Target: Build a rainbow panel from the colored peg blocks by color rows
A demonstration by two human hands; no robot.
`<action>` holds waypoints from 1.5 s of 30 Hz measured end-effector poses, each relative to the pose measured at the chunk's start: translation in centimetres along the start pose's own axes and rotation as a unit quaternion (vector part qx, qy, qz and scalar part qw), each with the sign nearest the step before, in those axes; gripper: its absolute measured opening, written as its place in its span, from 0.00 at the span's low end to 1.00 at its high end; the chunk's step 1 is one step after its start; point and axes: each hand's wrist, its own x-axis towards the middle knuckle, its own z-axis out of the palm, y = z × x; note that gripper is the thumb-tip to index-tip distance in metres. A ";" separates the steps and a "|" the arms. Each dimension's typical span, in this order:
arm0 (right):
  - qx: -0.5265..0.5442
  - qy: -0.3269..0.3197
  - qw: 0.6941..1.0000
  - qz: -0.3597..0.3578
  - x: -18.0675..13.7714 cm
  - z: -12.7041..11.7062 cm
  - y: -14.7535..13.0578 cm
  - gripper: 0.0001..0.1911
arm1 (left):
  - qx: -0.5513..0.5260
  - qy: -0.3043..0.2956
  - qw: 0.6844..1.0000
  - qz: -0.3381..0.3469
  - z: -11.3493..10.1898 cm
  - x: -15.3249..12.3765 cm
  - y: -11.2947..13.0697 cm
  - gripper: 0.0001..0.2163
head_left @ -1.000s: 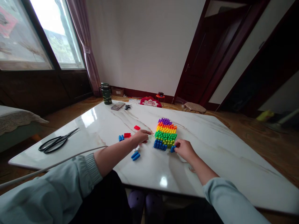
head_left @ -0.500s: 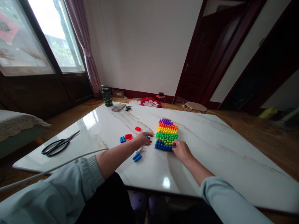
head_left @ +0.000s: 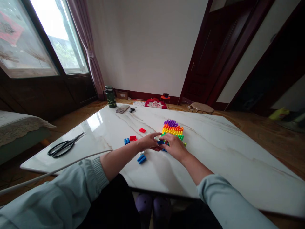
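My left hand (head_left: 150, 142) and my right hand (head_left: 175, 147) meet at the near left corner of a rainbow panel of beads (head_left: 173, 130). Its rows run from purple at the back through orange, yellow and green to blue in front. Between my fingertips is a blue bead (head_left: 160, 142), pinched from both sides. My right hand covers much of the green and blue rows. Left of the panel, loose blue beads (head_left: 141, 159) lie near a small white thing (head_left: 142, 153), partly hidden by my left forearm. More red beads (head_left: 132, 138) and blue beads (head_left: 127, 141) lie beyond that forearm.
Black-handled scissors (head_left: 62, 149) lie at the left of the marble-patterned table (head_left: 214, 152). A pale cable (head_left: 78, 160) crosses its left side. A camouflage flask (head_left: 110, 97), a phone (head_left: 122, 108) and keys (head_left: 132, 109) are at the far left corner. Another red piece (head_left: 142, 130) lies mid-table.
My right hand has moved left from the panel's near right corner to meet my left hand. My left hand has shifted slightly right with the blue bead. The view has turned slightly.
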 end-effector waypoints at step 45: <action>0.281 0.129 0.946 0.103 0.4 -0.8 0.1 0.16 | -0.141 0.114 0.980 0.087 2.3 -0.4 2.3 0.14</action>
